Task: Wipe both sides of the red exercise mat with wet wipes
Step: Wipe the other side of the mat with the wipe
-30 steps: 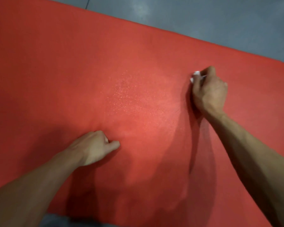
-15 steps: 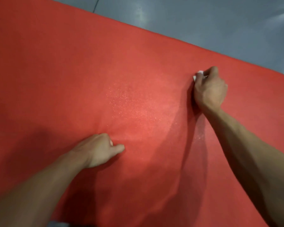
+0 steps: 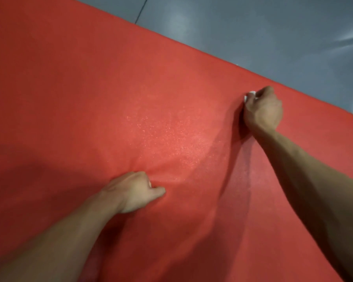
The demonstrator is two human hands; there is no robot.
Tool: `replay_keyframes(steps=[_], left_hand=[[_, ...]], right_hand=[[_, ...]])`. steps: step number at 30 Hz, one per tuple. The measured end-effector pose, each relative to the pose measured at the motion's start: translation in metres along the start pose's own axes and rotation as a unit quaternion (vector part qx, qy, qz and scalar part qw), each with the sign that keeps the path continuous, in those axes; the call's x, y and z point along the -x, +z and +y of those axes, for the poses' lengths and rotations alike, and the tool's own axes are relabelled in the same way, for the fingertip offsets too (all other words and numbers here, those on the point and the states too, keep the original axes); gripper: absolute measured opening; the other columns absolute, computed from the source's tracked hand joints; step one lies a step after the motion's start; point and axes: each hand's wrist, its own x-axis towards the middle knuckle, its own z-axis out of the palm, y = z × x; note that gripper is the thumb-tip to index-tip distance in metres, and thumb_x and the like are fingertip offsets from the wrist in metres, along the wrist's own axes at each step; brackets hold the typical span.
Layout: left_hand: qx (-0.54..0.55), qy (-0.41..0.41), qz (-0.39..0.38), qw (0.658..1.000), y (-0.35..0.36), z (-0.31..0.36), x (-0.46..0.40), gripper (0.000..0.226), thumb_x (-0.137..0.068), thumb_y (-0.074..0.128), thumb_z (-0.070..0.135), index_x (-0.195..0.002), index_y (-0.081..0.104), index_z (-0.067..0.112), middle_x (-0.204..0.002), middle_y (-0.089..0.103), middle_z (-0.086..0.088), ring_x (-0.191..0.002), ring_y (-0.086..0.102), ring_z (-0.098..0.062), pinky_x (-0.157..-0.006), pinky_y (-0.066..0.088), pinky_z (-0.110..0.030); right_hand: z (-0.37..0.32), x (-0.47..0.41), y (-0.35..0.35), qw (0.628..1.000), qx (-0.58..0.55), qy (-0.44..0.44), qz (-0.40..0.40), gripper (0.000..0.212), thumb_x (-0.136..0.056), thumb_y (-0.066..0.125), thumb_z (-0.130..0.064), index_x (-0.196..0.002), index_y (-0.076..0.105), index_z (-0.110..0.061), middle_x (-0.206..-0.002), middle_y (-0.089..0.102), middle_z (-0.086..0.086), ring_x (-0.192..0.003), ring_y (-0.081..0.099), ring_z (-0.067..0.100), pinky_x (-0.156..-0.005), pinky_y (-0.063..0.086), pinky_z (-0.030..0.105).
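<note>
Risk: mat point(image 3: 90, 94) bunching under push | right hand point(image 3: 262, 110) clenching wipe point(image 3: 249, 95) near far edge | left hand point(image 3: 132, 191) fisted, empty, pinning mat

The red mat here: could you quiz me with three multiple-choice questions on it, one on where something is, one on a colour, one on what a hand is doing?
1. Where on the red mat is the right hand?
A. near the far edge
B. at the near edge
C. off the mat, on the floor

2. What colour is the floor beyond the mat?
A. brown
B. grey
C. white

3. What is the left hand doing?
A. lifting a corner of the mat
B. holding a spray bottle
C. resting on the mat as a closed fist

Answers:
1. A: the hand sits just short of the mat's far edge.
2. B: the bare floor past the mat looks grey.
3. C: its fingers are curled and it holds nothing that shows, while the right hand has its grip on the white wipe.
</note>
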Motion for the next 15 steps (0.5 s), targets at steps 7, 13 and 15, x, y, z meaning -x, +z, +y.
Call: replay_keyframes(steps=[7,13,15], left_hand=[[0.007,-0.005,0.011,1.000,0.001,0.001,0.002,0.062,-0.089,0.054,0.060,-0.054,0.048,0.009,-0.049,0.042,0.000,-0.058,0.049,-0.024,-0.056,0.032,-0.033],[0.001,-0.013,0.003,1.000,0.000,0.001,-0.001,0.061,-0.090,0.053,0.062,-0.057,0.050,0.011,-0.065,0.055,-0.012,-0.063,0.051,-0.024,-0.059,0.034,-0.032],[0.008,-0.016,-0.006,1.000,-0.001,0.001,0.000,0.060,-0.090,0.052,0.062,-0.057,0.050,0.011,-0.055,0.047,-0.006,-0.063,0.051,-0.024,-0.059,0.035,-0.032]], right_hand=[[-0.089,0.008,0.028,0.977,0.017,-0.187,-0.099,0.034,-0.096,0.052,-0.043,-0.108,0.062,-0.013,-0.109,0.071,0.021,-0.102,0.064,0.043,-0.080,0.049,0.046],[-0.069,-0.022,0.018,0.998,0.006,-0.027,-0.048,0.035,-0.099,0.052,-0.034,-0.117,0.059,-0.006,-0.120,0.067,0.024,-0.113,0.061,0.042,-0.086,0.046,0.042],[-0.101,-0.001,0.034,0.991,-0.042,-0.095,-0.089,0.032,-0.099,0.053,-0.033,-0.115,0.059,-0.007,-0.116,0.069,0.021,-0.108,0.062,0.040,-0.080,0.044,0.041]])
